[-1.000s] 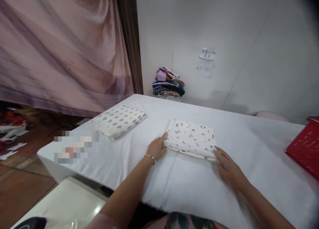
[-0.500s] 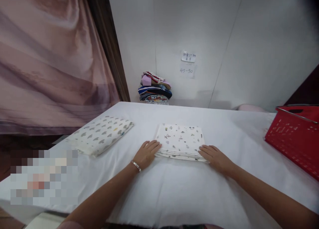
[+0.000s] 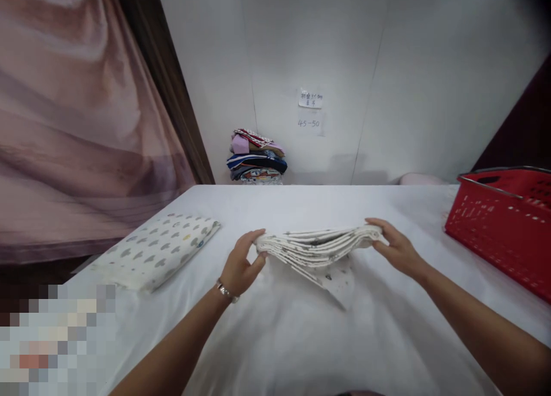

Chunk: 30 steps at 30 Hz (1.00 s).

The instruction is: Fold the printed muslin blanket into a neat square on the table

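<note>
So there's a folded white cloth with grey mushroom-like shapes (image 3: 161,249) lying near the left edge of the white-draped bench (image 3: 284,206). Right of it, the left hand (image 3: 241,265) pinches one end of a many-layered white printed cloth (image 3: 316,248), and the right hand (image 3: 396,250) grips the other, one corner drooping mid-bench. Red perforated plastic basket (image 3: 499,229) sits by the right edge.

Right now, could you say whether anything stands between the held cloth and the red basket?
Only the right hand and forearm, at the right end of the held cloth; nothing else shows before the red basket.
</note>
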Motion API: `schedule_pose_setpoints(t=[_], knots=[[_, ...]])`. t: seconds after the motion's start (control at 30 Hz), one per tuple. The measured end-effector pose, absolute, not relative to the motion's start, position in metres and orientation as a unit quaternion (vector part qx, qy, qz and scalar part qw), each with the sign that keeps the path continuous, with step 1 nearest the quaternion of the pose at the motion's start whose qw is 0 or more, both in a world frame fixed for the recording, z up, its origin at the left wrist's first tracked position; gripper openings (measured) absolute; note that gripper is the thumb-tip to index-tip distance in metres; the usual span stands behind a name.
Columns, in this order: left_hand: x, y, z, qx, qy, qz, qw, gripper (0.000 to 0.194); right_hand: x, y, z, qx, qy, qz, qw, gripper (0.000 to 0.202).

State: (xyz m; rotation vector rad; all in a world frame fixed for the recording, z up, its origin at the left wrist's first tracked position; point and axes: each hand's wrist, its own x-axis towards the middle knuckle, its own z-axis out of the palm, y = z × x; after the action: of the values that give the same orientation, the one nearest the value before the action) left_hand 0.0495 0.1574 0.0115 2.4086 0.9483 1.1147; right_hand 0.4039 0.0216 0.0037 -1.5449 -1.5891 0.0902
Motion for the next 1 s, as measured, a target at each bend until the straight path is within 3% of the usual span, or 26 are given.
schedule_pose_setpoints(t=[0.17, 0.33, 0.43, 0.57, 0.73, 0.9, 1.0], knots=[[0.068, 0.147, 0.060, 0.719, 0.325, 0.472, 0.395, 0.048, 0.413, 0.032, 0.071, -0.565, -0.575, 0.212, 0.553, 0.063], [0.081, 0.184, 0.039, 0.624, 0.422, 0.413, 0.512, 0.039, 0.417, 0.075, 0.044, -0.621, -0.489, 0.321, 0.521, 0.065], [0.080, 0.215, -0.007, 0.622, 0.557, 0.305, 0.458, 0.031, 0.410, 0.098, -0.009, -0.703, -0.426, 0.355, 0.446, 0.061], [0.071, 0.239, -0.057, 0.616, 0.629, 0.253, 0.402, 0.024, 0.400, 0.104, -0.055, -0.722, -0.422, 0.352, 0.420, 0.050], [0.067, 0.244, -0.071, 0.625, 0.638, 0.250, 0.375, 0.036, 0.382, 0.070, -0.047, -0.711, -0.547, 0.159, 0.413, 0.036], [0.071, 0.238, -0.071, 0.628, 0.642, 0.255, 0.359, 0.042, 0.333, 0.030, -0.029, -0.536, -0.805, 0.091, 0.238, 0.051], [0.071, 0.235, -0.071, 0.621, 0.647, 0.256, 0.361, 0.043, 0.316, 0.029, -0.032, -0.495, -0.846, 0.081, 0.181, 0.054]])
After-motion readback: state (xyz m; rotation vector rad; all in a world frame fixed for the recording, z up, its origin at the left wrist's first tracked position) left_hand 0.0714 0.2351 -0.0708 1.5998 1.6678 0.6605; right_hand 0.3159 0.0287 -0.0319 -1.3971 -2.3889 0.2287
